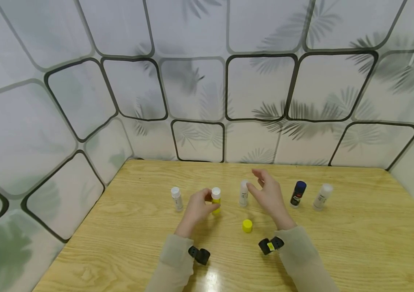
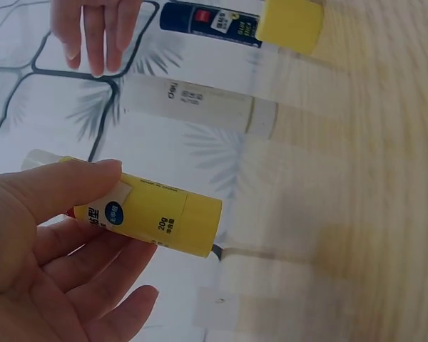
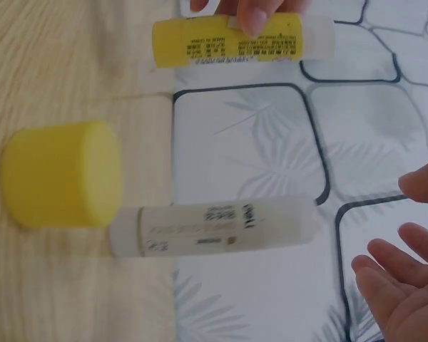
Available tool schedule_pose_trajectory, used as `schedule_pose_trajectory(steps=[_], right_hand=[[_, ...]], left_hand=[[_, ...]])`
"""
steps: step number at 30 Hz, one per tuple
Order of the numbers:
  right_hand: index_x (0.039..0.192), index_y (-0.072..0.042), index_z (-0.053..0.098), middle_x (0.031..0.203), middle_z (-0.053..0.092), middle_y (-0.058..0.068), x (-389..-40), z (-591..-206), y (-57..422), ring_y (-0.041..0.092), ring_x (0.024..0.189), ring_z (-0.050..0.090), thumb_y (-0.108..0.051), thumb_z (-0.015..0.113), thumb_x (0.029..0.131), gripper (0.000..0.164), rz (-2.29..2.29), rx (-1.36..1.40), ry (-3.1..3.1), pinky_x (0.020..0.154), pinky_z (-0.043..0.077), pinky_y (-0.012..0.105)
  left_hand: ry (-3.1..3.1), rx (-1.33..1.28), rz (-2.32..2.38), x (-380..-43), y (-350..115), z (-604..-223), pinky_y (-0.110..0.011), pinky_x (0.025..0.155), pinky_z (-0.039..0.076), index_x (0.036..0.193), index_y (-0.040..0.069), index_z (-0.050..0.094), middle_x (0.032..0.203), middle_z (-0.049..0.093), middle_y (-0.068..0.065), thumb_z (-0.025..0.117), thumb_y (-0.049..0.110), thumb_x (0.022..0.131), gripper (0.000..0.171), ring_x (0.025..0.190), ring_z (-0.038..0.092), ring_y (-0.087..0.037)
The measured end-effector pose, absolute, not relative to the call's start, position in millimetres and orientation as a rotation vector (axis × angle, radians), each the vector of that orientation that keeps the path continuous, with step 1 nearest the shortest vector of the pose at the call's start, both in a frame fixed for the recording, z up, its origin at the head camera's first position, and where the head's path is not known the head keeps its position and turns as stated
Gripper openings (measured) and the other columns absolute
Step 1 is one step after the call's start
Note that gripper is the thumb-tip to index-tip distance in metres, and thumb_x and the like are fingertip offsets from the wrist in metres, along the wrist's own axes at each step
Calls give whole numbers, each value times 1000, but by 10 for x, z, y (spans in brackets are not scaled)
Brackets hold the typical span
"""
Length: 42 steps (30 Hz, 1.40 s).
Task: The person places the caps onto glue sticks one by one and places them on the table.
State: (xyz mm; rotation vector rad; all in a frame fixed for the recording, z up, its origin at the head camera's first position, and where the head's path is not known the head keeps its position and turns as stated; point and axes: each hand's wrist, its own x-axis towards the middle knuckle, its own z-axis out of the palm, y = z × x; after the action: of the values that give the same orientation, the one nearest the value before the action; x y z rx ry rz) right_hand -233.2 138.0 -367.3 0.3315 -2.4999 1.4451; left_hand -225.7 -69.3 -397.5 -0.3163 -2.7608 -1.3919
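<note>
My left hand point(image 1: 199, 207) pinches a yellow glue stick point(image 1: 216, 206) between thumb and fingers; its white top end points up. The left wrist view shows my thumb lying across the yellow barrel point(image 2: 178, 217). Close to a white glue stick point(image 1: 243, 194), my right hand point(image 1: 267, 194) has thumb and fingers spread, holding nothing. A gap separates that hand from the upright white stick point(image 3: 221, 228) in the right wrist view. Between my forearms, a yellow cap point(image 1: 247, 226) sits on the table.
Left of my left hand stands another white glue stick point(image 1: 177, 198). To the right are a dark blue glue stick point(image 1: 297, 194) and a white one point(image 1: 322, 197). A patterned curtain point(image 1: 199, 140) borders the wooden table point(image 1: 356, 243) at its back and sides.
</note>
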Motion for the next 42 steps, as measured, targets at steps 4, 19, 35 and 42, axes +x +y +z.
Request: schedule_pose_trajectory(steps=[4, 19, 35, 42], right_hand=[[123, 1, 44, 124, 46, 17, -2240, -3571, 1334, 29, 114, 43, -9, 59, 84, 43, 1458, 349, -2442, 93, 36, 36], [117, 1, 52, 113, 53, 15, -2080, -3516, 1121, 27, 103, 51, -19, 65, 81, 42, 1525, 655, -2545, 86, 42, 39], [103, -2, 60, 92, 61, 6, -2078, -3516, 1145, 18, 80, 58, -17, 63, 83, 26, 1497, 583, -2551, 69, 49, 29], [104, 1, 60, 94, 61, 11, -2108, -3480, 1231, 20, 81, 58, -19, 61, 85, 28, 1728, 527, -2428, 70, 48, 29]], left_hand=[[-2749, -328, -1361, -2214, -653, -3891, -38, 77, 45, 95, 4, 59, 92, 60, -6, 69, 12, 76, 22, 90, 55, -23], [-2691, -478, -1174, -2055, -527, -3697, -31, 66, 46, 91, 6, 63, 85, 60, -2, 69, 15, 74, 20, 79, 57, -23], [-2663, -596, -1140, -2026, -508, -3661, -32, 70, 45, 95, 6, 63, 89, 60, -2, 69, 14, 75, 22, 82, 55, -18], [-2475, -675, -1355, -2022, -543, -3627, -31, 74, 46, 96, 5, 60, 92, 58, -3, 68, 9, 77, 22, 86, 54, -15]])
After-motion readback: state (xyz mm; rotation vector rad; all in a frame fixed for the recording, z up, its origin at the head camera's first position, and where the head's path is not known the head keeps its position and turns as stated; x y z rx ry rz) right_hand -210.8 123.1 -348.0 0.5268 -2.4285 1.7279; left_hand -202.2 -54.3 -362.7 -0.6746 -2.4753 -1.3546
